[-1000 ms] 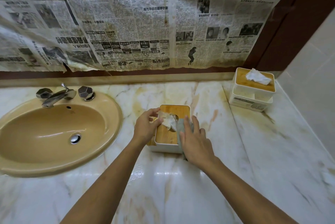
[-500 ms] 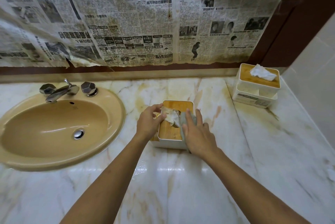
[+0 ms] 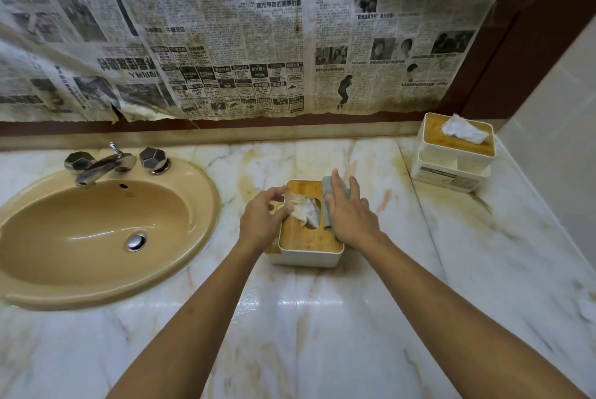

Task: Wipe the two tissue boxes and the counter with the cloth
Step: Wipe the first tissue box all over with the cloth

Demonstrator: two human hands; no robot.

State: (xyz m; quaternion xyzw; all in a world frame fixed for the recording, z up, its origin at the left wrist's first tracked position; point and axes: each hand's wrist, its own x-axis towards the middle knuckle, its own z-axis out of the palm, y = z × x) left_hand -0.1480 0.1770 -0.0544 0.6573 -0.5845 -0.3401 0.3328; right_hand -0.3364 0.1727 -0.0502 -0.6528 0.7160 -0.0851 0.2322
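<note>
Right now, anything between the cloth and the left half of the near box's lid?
Yes: the tissue, pinched by the left hand, lies over the slot just left of the cloth. The right hand presses the cloth on the near tissue box.

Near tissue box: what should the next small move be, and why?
Probably draw the cloth toward the near edge of the lid: the right hand presses it flat at the lid's far right, the left hand pinches the tissue aside, and the near wood lies bare.

Tan oval sink [image 3: 96,231], chrome faucet [image 3: 103,166] on its back rim. Stained newspaper [image 3: 242,43] covers the wall behind the sink; pale tiled wall [image 3: 554,92] well to its right.
</note>
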